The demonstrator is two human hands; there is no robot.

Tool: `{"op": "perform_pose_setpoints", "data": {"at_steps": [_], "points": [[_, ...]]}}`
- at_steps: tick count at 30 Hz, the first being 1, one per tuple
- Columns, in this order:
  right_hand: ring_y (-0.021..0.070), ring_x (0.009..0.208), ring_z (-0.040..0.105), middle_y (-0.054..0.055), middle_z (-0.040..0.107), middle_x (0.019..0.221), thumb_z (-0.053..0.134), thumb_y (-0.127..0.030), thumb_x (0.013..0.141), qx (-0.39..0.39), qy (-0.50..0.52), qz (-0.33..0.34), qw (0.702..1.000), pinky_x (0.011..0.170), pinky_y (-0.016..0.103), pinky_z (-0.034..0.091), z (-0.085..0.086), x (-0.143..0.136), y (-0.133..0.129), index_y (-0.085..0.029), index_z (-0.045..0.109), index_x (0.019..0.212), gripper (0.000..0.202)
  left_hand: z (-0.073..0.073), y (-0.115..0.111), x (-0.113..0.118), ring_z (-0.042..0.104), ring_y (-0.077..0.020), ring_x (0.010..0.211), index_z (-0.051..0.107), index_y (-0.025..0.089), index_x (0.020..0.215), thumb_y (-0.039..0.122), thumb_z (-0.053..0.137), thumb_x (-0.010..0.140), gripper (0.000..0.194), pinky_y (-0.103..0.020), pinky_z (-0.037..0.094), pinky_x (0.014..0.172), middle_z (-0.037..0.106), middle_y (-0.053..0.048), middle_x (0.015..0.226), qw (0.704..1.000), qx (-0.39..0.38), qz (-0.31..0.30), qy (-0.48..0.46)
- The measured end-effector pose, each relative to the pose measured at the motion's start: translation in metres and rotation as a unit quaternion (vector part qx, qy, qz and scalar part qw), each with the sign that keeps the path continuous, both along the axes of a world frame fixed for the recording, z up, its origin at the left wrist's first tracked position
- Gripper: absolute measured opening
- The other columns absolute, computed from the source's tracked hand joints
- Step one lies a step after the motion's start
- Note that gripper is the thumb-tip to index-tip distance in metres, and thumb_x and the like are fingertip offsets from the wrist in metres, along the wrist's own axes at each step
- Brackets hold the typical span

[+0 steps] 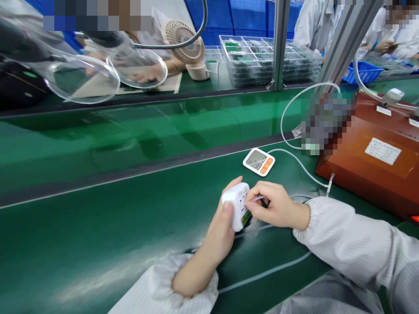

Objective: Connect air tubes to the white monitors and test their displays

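Observation:
A small white plastic device (236,205) with printed text, dark holes and a green circuit board at its lower edge stands tilted in my left hand (222,222), my fingers wrapped round it. My right hand (273,204) pinches a thin pale tube (258,198) against the device's printed face; the tube's tip is hidden by the fingers. Just beyond the hands lies a white digital display unit (259,162) with orange buttons, its screen reading figures. From its back edge a pale tube (299,161) runs right to a brown box (366,144).
Behind a raised green ledge (147,126) stand a beige fan (185,43), clear divided trays (252,61) of circuit boards and a metal post (279,48). Clear round lenses (83,80) hang at the upper left. Another tube (268,272) crosses the green bench. Co-workers in white sit opposite.

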State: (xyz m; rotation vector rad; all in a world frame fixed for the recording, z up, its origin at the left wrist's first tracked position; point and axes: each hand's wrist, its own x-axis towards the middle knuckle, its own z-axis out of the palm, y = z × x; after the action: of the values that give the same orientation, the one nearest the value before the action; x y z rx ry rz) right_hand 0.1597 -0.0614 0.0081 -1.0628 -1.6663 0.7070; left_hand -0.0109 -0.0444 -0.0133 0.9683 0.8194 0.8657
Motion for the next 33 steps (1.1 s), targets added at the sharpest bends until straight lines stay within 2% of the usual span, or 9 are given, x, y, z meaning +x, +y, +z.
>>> {"op": "perform_pose_setpoints", "data": {"at_steps": [9,20,25,29,33], "points": [[0.008,0.058,0.05,-0.002,0.06,0.072,0.06,-0.019,0.087,0.03,0.033,0.006,0.999,0.059,0.019,0.046,0.0013,-0.0004,0.0001,-0.018,0.061,0.079,0.008,-0.0023,-0.0003,-0.0013,0.06,-0.0263,0.112,0.044,0.026,0.145,0.068,0.053,0.089,0.07,-0.035,0.047,0.097,0.06,-0.008,0.128,0.999,0.036,-0.03,0.007],[0.0076,0.055,0.048,-0.002,0.058,0.068,0.059,-0.023,0.089,0.059,0.008,0.009,0.998,0.055,0.019,0.044,-0.001,-0.0006,0.0009,-0.018,0.062,0.08,0.01,0.0024,-0.0021,0.0014,0.065,-0.0236,0.099,0.045,0.025,0.143,0.071,0.058,0.084,0.075,-0.034,0.051,0.091,0.063,-0.008,0.118,0.999,0.028,-0.031,-0.001],[0.0073,0.054,0.047,-0.003,0.057,0.068,0.059,-0.023,0.088,0.057,0.011,0.01,0.998,0.055,0.019,0.044,-0.001,-0.0015,0.0007,-0.018,0.063,0.081,0.009,0.0037,-0.0027,0.0022,0.065,-0.0241,0.1,0.045,0.025,0.142,0.071,0.059,0.083,0.077,-0.036,0.051,0.094,0.063,-0.008,0.117,0.999,0.023,-0.033,-0.01],[0.0073,0.055,0.049,-0.002,0.06,0.07,0.059,-0.022,0.089,0.058,0.013,0.023,0.998,0.056,0.019,0.045,-0.0009,-0.0026,-0.0003,-0.018,0.063,0.081,0.009,0.0032,-0.0022,0.0025,0.064,-0.0236,0.103,0.045,0.024,0.141,0.072,0.06,0.082,0.078,-0.033,0.051,0.092,0.064,-0.007,0.117,0.999,0.025,-0.028,0.001],[0.0078,0.055,0.049,-0.002,0.059,0.069,0.06,-0.024,0.089,0.056,-0.002,0.006,0.998,0.057,0.019,0.046,-0.0018,-0.003,-0.0007,-0.018,0.063,0.081,0.01,0.0031,-0.0013,0.0028,0.063,-0.0219,0.1,0.042,0.025,0.142,0.074,0.059,0.082,0.08,-0.031,0.05,0.088,0.062,-0.006,0.116,1.0,0.022,-0.016,0.015]]}}
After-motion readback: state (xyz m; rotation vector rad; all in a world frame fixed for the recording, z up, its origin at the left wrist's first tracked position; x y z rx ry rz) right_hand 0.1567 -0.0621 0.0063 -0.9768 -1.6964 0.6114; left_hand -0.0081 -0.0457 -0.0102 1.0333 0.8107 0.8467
